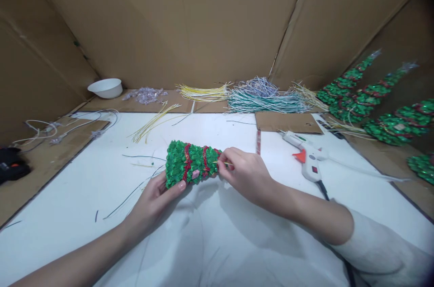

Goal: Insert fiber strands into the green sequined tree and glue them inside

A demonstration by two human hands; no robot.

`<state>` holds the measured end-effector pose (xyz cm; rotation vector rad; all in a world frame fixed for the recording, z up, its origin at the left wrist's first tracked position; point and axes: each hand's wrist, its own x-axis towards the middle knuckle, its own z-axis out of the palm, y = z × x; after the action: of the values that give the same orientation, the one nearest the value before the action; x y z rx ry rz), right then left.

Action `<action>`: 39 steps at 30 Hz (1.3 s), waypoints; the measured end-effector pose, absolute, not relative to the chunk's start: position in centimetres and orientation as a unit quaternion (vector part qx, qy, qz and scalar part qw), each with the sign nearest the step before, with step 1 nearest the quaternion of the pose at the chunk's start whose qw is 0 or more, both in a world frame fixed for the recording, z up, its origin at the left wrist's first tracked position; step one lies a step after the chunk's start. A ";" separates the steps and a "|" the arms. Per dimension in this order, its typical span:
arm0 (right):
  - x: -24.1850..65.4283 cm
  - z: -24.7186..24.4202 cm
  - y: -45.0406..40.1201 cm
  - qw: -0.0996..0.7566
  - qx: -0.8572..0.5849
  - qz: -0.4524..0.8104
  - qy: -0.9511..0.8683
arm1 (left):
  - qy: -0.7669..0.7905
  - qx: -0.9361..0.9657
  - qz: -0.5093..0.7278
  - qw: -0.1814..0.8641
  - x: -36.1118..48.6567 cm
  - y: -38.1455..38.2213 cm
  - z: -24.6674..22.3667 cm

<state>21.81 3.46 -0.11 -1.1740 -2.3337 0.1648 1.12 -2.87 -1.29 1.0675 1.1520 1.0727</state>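
Green tree is gripped sideways by L hand, approx. ctr., over white tabletop; yellow wire is pinched by R hand nr tree's narrow end. Glue gun is laid to R.

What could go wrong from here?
Two risks:
1. The right hand pinches a thin yellow strand at the tree's narrow end; it could slip or bend, while the left hand supports only the wide end.
2. The glue gun's cord passes under the right arm; a careless sweep might drag the gun.
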 end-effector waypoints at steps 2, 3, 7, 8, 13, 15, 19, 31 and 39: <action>21.8 -0.2 3.5 0.252 -0.425 0.039 -0.869 | 0.497 0.456 0.453 0.583 1.1 -2.9 -1.4; 21.8 -0.2 3.5 0.247 -0.423 0.025 -0.871 | 0.498 0.453 0.451 0.585 1.1 -2.9 -1.4; 21.7 -0.4 3.3 0.244 -0.423 -0.047 -0.871 | 0.499 0.451 0.449 0.588 1.2 -3.2 -1.8; 21.7 -0.5 3.3 0.250 -0.422 -0.062 -0.869 | 0.500 0.453 0.448 0.586 1.2 -3.2 -1.9; 21.6 -0.8 3.0 0.269 -0.407 -0.084 -0.869 | 0.506 0.452 0.449 0.581 1.3 -3.1 -2.0; 21.5 -0.9 3.0 0.273 -0.404 -0.076 -0.870 | 0.494 0.444 0.462 0.588 1.3 -3.0 -1.9; 21.5 -0.9 3.1 0.292 -0.396 -0.059 -0.868 | 0.470 0.431 0.477 0.605 1.6 -2.9 -1.7; 21.7 -0.4 3.6 0.393 -0.323 -0.057 -0.859 | 0.438 0.393 0.496 0.639 1.2 -2.7 -1.5; 23.0 3.0 3.0 0.467 -0.321 -0.007 -0.824 | 0.421 0.340 0.525 0.657 0.3 -2.0 -1.4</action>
<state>22.95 2.96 3.02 -0.7880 -2.0228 -0.0181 0.31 -1.98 -1.36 0.7695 0.9542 1.1903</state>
